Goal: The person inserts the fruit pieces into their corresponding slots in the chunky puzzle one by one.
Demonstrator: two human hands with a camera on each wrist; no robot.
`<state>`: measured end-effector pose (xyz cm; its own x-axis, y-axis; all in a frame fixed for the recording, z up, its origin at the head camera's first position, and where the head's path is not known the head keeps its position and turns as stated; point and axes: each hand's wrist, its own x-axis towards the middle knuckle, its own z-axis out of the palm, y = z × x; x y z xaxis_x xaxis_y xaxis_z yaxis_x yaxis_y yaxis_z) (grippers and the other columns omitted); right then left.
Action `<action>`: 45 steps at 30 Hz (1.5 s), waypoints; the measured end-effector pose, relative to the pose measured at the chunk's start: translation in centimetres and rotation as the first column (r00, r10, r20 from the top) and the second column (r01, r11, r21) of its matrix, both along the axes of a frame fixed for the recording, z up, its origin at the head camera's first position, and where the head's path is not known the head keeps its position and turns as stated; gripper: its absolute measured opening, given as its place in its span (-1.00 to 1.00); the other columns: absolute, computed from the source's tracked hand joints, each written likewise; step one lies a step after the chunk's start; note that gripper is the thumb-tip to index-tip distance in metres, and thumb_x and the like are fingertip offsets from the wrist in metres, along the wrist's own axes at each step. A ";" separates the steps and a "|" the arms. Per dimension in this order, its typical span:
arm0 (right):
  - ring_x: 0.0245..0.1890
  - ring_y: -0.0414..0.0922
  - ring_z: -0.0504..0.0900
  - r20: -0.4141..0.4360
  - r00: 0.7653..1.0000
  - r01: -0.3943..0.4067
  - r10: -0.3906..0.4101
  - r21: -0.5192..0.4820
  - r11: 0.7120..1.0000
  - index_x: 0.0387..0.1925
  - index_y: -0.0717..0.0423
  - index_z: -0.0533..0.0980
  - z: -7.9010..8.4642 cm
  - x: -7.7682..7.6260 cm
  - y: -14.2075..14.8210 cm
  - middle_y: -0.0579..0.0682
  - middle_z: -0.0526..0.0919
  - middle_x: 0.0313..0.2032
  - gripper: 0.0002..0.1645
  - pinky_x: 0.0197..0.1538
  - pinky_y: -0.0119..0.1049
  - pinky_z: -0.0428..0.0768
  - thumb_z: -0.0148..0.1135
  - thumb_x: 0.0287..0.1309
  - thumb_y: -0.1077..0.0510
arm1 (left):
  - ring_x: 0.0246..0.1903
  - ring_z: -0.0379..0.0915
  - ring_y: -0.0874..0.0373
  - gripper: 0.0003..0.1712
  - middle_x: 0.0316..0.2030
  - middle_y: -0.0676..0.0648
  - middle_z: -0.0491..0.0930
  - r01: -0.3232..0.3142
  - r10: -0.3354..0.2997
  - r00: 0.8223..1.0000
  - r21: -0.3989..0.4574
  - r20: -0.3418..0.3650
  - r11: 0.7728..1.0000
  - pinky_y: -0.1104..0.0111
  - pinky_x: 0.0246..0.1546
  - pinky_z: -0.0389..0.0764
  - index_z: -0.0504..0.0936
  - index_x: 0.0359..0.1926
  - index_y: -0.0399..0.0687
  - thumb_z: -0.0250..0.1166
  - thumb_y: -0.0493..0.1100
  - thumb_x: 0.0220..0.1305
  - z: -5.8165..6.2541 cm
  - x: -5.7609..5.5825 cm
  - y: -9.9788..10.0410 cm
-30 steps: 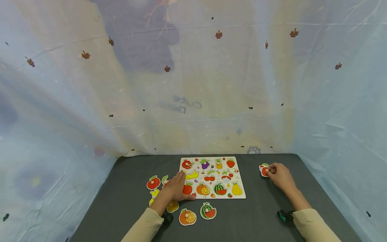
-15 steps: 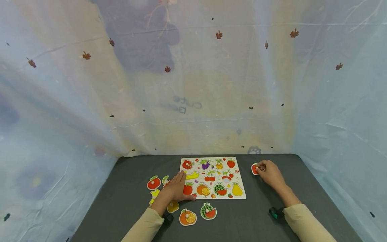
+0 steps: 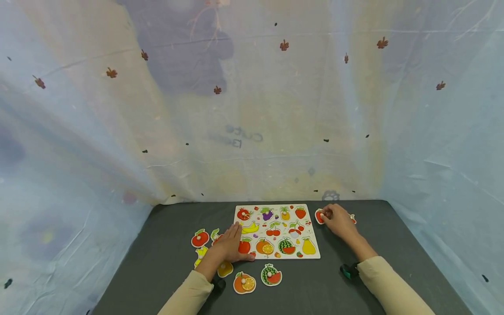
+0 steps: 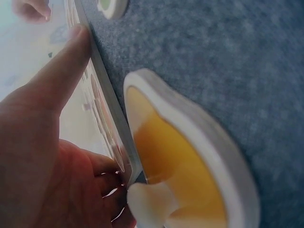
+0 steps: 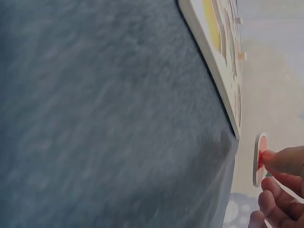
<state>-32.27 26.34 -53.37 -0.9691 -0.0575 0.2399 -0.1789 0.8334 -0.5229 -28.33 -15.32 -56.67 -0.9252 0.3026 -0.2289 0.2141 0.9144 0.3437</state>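
My right hand [image 3: 339,221] pinches a red strawberry puzzle piece [image 3: 319,216] between thumb and finger, just off the right side of the puzzle board [image 3: 275,238]. In the right wrist view the piece [image 5: 259,159] stands on edge, raised beyond the board's corner. My left hand [image 3: 227,243] lies spread on the board's left edge, fingers straight. Its thumb [image 4: 66,64] runs along the near edge in the left wrist view. Pomegranate, grape and pineapple pieces with knobs sit in the board's top row.
Beside the left hand lie a red apple piece [image 3: 200,238], a banana piece [image 3: 201,253] and a yellow piece [image 3: 225,268]. An orange piece [image 3: 244,282] and a watermelon piece [image 3: 271,274] lie in front of the board. Another red piece [image 3: 353,218] shows behind the right hand.
My right hand has carried the strawberry piece left toward the board, uncovering another red piece behind it. The left hand stays in place on the board.
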 end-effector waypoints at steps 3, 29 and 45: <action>-0.28 0.00 0.52 0.009 1.000 -0.011 0.011 -0.005 1.000 -0.12 0.24 0.65 0.1 -0.4 -0.7 0.11 0.59 -0.25 -0.84 -0.14 -0.01 0.56 0.43 0.36 0.23 | 0.69 -0.21 -0.24 0.56 0.72 -0.25 -0.14 0.006 -0.006 1.000 -0.002 -0.003 1.000 -0.09 0.63 0.00 -0.01 0.71 -0.26 0.49 0.59 0.04 -0.4 -0.3 -0.1; -0.26 -0.02 0.58 0.060 0.991 -0.116 0.121 -0.083 0.990 -0.07 0.23 0.67 0.6 -3.1 -4.8 0.08 0.65 -0.22 -0.85 -0.12 0.01 0.61 0.38 0.43 0.23 | 0.69 -0.21 -0.23 0.55 0.72 -0.26 -0.14 0.013 -0.013 1.000 -0.003 0.000 1.000 -0.10 0.63 0.01 -0.01 0.70 -0.28 0.49 0.58 0.05 0.1 -0.2 0.0; -0.35 -0.05 0.52 0.112 0.988 -0.092 0.104 -0.103 0.990 -0.09 0.18 0.66 -0.2 -4.0 -5.8 0.05 0.62 -0.26 -0.88 -0.28 -0.15 0.53 0.37 0.47 0.19 | 0.70 -0.24 -0.21 0.57 0.73 -0.23 -0.18 0.022 -0.022 1.000 -0.025 -0.001 0.999 -0.07 0.64 -0.01 -0.06 0.72 -0.24 0.45 0.62 0.06 -0.5 -0.3 -0.1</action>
